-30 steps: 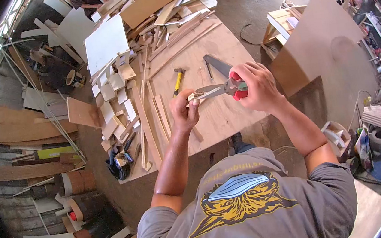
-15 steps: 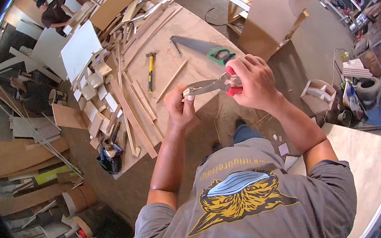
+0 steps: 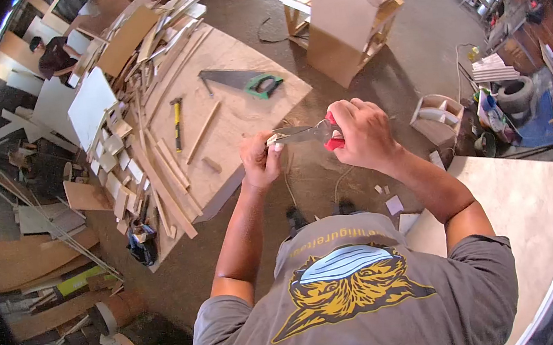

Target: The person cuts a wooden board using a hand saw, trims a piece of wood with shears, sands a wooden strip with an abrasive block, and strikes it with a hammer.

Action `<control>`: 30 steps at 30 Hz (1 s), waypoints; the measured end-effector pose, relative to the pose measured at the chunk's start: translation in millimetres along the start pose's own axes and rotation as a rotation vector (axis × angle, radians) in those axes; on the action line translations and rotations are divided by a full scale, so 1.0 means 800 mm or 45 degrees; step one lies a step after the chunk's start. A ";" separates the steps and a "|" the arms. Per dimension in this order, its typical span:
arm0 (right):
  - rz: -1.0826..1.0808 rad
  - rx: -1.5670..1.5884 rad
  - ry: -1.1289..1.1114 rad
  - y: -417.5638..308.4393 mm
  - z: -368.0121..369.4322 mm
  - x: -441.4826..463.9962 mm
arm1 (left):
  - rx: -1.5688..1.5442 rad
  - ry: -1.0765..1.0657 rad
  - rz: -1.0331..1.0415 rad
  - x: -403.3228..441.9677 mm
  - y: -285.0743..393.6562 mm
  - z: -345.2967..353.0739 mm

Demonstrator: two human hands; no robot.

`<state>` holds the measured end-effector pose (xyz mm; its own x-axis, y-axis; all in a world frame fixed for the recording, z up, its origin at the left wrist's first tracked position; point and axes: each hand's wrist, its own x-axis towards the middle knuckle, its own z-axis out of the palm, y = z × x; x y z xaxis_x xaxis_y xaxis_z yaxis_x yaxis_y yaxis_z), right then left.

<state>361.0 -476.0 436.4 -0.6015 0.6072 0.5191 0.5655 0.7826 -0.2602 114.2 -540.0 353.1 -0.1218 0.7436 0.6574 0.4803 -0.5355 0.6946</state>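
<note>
In the head view, my right hand [image 3: 365, 135] grips the red handles of metal snips [image 3: 304, 133], whose blades point left. My left hand [image 3: 260, 159] pinches a small pale piece [image 3: 277, 138] at the blade tips; it looks like wood, but my fingers cover most of it. Both hands are held up in front of my chest, just off the corner of the plywood-topped table [image 3: 238, 62]. On that table lie a green-handled handsaw [image 3: 240, 80], a yellow-and-black hammer [image 3: 178, 124] and a thin wood strip [image 3: 203, 131].
Offcuts and boards [image 3: 142, 45] are heaped along the table's left side. A large upright panel [image 3: 342, 24] stands beyond. A pale plywood sheet [image 3: 509, 202] lies to my right, near a curved wooden piece [image 3: 436, 118]. Another person [image 3: 54, 58] is at the far left.
My view has shifted, so the table, saw and hammer sit further left and higher. The snips remain in my right hand, their blades at the small piece in my left.
</note>
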 end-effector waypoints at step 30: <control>0.211 -0.105 -0.243 0.156 -0.090 -0.194 | -0.247 -0.246 -0.289 -0.073 0.069 0.243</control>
<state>565.5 -482.3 382.4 -0.5879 0.7474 0.3095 0.7047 0.6611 -0.2577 316.3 -534.9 296.2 -0.0306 0.9044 0.4256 0.2840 -0.4004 0.8712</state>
